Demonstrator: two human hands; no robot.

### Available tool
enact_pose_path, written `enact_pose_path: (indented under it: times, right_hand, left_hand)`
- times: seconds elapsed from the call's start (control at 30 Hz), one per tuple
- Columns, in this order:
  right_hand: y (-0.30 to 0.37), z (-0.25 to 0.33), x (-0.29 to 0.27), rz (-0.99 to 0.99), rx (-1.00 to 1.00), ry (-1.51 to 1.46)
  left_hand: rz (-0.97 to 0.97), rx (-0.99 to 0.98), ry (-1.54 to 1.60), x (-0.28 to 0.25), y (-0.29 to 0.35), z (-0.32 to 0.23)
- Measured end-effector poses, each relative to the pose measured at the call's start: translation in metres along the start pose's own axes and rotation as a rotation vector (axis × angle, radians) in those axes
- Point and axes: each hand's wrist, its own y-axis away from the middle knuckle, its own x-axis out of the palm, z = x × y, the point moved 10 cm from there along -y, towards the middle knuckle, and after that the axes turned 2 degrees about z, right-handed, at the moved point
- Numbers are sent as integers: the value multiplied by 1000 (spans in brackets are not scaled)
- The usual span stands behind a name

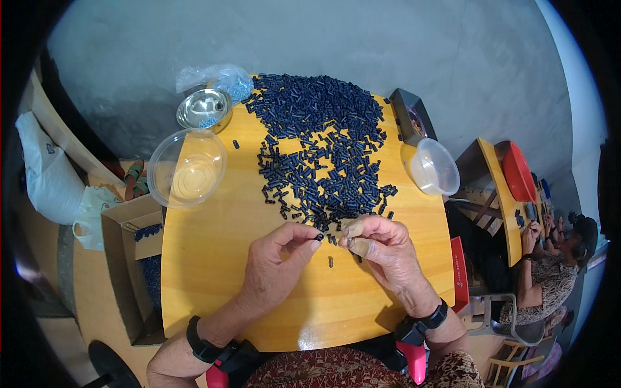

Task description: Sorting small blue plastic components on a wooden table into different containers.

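Over the near half of the yellow table (pixel 213 278), my left hand (pixel 275 260) pinches a small black tubular piece (pixel 319 237) between thumb and forefinger. Close beside it, my right hand (pixel 386 255) is closed in a pinch, with pale coverings on the thumb and forefinger. Something tiny shows at those fingertips, too small to name. Below and between the hands, a small screw (pixel 330 262) stands or lies on the wood. Just beyond my fingers spreads a large heap of dark blue-black tubular pieces (pixel 317 103), thinning out toward me.
Left on the table are a clear plastic tub (pixel 187 169), a metal bowl (pixel 204 108) and a plastic bag (pixel 229 81). Right are a clear bowl (pixel 435 167) and a black tray (pixel 413 115). A cardboard box (pixel 123 271) stands left; another person (pixel 543 278) sits at right.
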Motion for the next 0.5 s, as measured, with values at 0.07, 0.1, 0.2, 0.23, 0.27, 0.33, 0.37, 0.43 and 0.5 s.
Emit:
enact_pose_path:
  times: [0.07, 0.1, 0.2, 0.23, 0.27, 0.33, 0.37, 0.43, 0.5]
  right_hand:
    - [0, 0, 1, 8, 1, -7]
    - [0, 0, 2, 9, 0, -7]
    - [-1, -3, 2, 4, 16, -73]
    - [-1, -6, 2, 14, 34, -118]
    - [-2, -8, 2, 24, 52, -164]
    - [-2, -13, -1, 21, 51, -168]
    - [-2, -15, -1, 16, 51, -171]
    - [-3, -16, 0, -7, 41, -154]
    - [-3, -17, -2, -28, 32, -137]
  left_hand:
    - [1, 8, 5, 0, 0, 0]
    - [-1, 12, 1, 0, 0, 0]
    - [1, 11, 1, 1, 0, 1]
    - [5, 6, 5, 1, 0, 2]
    - [5, 7, 6, 1, 0, 3]
    - [6, 3, 23, 2, 0, 5]
    - [6, 3, 23, 2, 0, 5]
    - [15, 10, 17, 3, 1, 4]
    - [16, 11, 60, 4, 1, 7]
